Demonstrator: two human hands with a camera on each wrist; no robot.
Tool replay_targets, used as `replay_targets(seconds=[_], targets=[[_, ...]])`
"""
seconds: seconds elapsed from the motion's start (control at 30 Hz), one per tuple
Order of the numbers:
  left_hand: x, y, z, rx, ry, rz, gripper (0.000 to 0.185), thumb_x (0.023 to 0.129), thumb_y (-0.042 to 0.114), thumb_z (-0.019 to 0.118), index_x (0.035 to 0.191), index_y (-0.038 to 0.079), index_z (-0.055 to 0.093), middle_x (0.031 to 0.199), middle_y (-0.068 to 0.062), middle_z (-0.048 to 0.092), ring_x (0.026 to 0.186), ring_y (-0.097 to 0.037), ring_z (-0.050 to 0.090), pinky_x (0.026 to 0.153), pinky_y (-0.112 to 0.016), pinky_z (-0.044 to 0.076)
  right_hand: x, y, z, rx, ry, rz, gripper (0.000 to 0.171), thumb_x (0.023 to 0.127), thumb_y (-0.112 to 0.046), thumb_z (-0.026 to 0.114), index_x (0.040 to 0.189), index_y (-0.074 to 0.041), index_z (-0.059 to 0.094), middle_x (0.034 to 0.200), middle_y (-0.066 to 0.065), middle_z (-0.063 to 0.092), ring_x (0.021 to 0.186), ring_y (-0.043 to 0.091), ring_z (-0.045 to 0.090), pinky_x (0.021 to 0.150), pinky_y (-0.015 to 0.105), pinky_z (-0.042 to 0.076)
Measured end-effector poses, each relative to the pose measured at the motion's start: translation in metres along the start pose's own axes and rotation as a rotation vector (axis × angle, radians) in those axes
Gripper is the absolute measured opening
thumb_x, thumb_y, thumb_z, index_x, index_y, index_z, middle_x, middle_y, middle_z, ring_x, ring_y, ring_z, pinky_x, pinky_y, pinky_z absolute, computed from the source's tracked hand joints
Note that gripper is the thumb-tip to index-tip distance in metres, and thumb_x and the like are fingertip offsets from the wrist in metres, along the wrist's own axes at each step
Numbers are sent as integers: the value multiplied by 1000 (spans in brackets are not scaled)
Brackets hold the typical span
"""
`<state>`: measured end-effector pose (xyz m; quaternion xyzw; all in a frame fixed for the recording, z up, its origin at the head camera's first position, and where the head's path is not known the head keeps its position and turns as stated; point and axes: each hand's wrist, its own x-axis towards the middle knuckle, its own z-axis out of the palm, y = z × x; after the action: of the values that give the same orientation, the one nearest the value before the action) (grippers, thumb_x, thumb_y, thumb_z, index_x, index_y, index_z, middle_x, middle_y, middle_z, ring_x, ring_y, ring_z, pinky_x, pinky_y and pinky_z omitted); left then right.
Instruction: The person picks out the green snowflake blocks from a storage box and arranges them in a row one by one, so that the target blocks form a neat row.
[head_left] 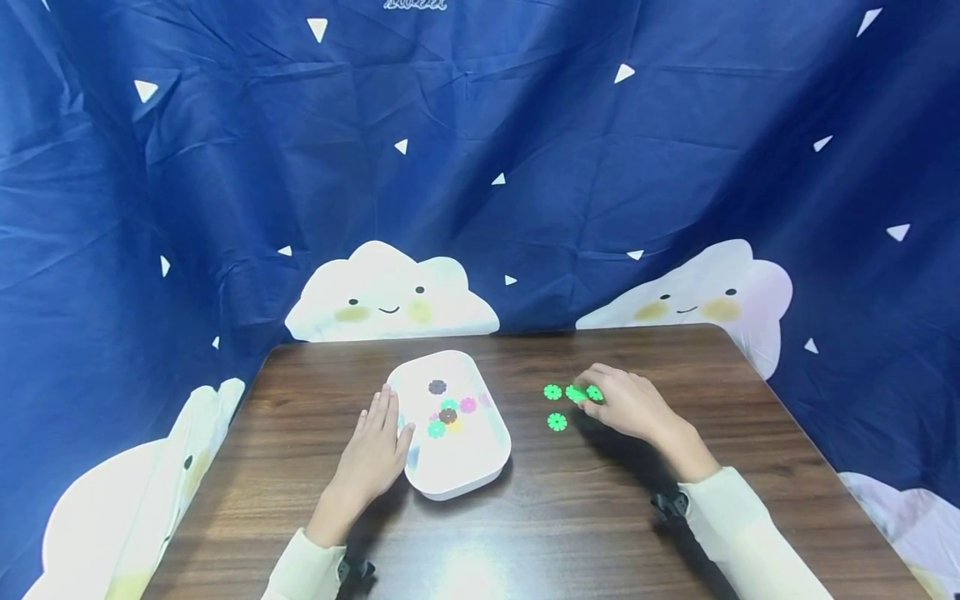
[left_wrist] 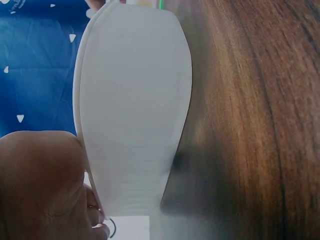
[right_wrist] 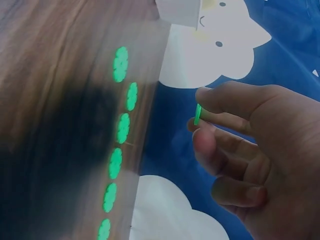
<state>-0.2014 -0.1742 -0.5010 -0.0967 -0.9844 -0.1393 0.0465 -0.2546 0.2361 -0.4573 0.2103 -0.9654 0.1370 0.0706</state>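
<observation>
My left hand (head_left: 372,454) lies flat on the wooden table (head_left: 615,508), fingers straight and relaxed, resting against the left side of the white tray (head_left: 480,467). It grips nothing; in the left wrist view my palm (left_wrist: 40,185) sits just beside the tray's white wall (left_wrist: 135,110).

Inside the tray lie several small flower-shaped discs: a dark one (head_left: 437,387) toward the far end, and a cluster near the middle with a pink one (head_left: 468,405), a brown one (head_left: 448,415) and a green one (head_left: 436,429).

My right hand (head_left: 628,404) is out on the table to the right of the tray, fingers curled. In the right wrist view my thumb and forefinger pinch a green disc (right_wrist: 198,114) on its edge. Beside my fingertips on the table lie more green discs: one to the left (head_left: 552,392), one just at my fingers (head_left: 576,393), and one nearer to me (head_left: 557,422). The right wrist view shows a row of green discs (right_wrist: 123,128) on the wood.

A blue cloth with white clouds (head_left: 390,296) hangs behind the table.
</observation>
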Motion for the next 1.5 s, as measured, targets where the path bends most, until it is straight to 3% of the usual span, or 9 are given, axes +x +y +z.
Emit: replay_targets(seconds=[0.2,0.43,0.63,1.07,1.5], targets=[[0,0,-1,-1,7,-2,68,105,40,35,153,-6,20,163,-20,13,152,-35,15,122,-54,21,-7,7,5,14,8,-6,27,84,-32,76,108,-23,72,107,-8,68,83,19,70,63,41,53],[0,-1,1,1,12,0,69,105,41,36,153,-6,20,163,-21,13,151,-37,18,121,-54,21,-11,12,12,12,-15,9,26,84,-31,76,108,-22,71,108,-6,69,88,19,70,69,45,55],[1,-3,2,-2,9,2,69,105,40,35,153,-6,20,163,-21,13,151,-36,18,121,-54,21,-13,15,21,19,-51,18,23,85,-30,76,106,-23,71,106,-7,69,86,15,68,64,38,53],[2,-1,-1,-19,14,-3,68,104,40,36,153,-6,21,163,-22,15,152,-36,17,121,-54,22,-15,14,37,10,-101,22,24,85,-29,76,107,-21,71,111,-4,69,104,23,67,79,47,55],[2,-1,0,-15,-9,-11,69,105,40,36,153,-6,18,163,-21,12,152,-36,15,122,-54,20,-14,12,46,-3,-126,45,27,85,-28,76,109,-18,71,110,-3,65,95,20,67,65,39,53]])
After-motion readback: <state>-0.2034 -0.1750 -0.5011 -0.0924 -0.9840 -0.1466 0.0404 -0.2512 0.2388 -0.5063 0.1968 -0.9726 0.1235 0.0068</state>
